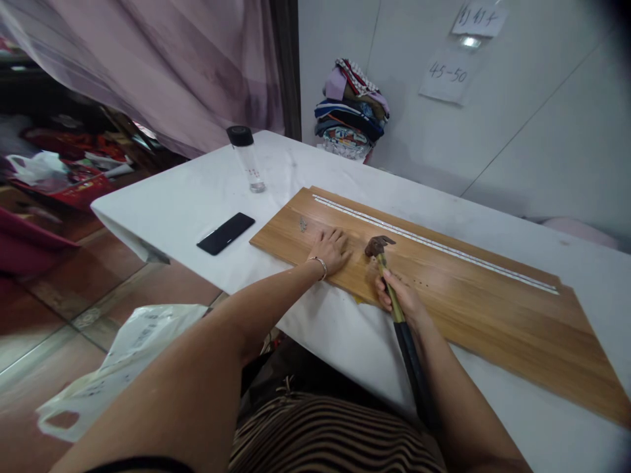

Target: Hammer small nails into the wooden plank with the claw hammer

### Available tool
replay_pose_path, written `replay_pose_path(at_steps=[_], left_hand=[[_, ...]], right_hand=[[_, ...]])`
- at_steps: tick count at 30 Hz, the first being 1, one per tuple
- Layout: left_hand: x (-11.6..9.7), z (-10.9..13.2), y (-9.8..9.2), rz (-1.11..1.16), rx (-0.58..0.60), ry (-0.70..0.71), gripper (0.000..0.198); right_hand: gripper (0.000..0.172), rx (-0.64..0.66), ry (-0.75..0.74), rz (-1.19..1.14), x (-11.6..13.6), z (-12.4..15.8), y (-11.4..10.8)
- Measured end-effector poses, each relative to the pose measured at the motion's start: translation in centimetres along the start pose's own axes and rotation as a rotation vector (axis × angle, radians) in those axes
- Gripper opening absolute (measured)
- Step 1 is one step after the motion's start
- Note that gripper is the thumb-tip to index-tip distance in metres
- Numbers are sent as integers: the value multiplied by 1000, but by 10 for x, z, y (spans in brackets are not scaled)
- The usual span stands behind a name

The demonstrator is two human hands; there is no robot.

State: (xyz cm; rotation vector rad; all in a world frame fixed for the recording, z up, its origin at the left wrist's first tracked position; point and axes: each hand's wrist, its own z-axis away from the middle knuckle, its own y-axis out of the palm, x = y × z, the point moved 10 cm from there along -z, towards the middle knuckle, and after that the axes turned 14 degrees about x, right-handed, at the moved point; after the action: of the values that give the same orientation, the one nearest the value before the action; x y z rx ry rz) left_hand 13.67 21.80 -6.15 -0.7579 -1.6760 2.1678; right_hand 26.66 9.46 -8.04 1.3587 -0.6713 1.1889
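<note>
A long brown wooden board [473, 295] lies across the white table. My left hand [330, 250] rests flat on its left part, fingers spread, holding nothing. Just beyond those fingers is a small pile of nails [302, 225]. My right hand [400, 294] is closed around the upper handle of a claw hammer [377, 246], whose rusty head is over the board, right of my left hand. The hammer's black grip points back along my right forearm. A few small dark marks show on the board beside my right hand. A white measuring strip [434, 243] runs along the far edge.
On the white table [172, 190], a black phone [227, 233] and a clear bottle with a black lid [249, 161] stand left of the board. Folded clothes [351, 112] are stacked behind the table. A white plastic bag [133, 355] is at the lower left.
</note>
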Motion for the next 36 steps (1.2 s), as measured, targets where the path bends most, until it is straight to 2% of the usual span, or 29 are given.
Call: replay_pose_path(at_steps=[4, 15, 21, 36], left_hand=[[-1, 1, -1, 3, 3, -1, 52], [0, 1, -1, 18, -2, -4, 50], [-1, 2, -2, 19, -6, 4, 50], [0, 0, -1, 25, -11, -6, 49]], right_hand=[[55, 6, -10, 7, 1, 0, 0], [55, -2, -10, -7, 1, 0, 0], [61, -13, 1, -2, 0, 0, -1], [54, -10, 0, -6, 0, 0, -2]])
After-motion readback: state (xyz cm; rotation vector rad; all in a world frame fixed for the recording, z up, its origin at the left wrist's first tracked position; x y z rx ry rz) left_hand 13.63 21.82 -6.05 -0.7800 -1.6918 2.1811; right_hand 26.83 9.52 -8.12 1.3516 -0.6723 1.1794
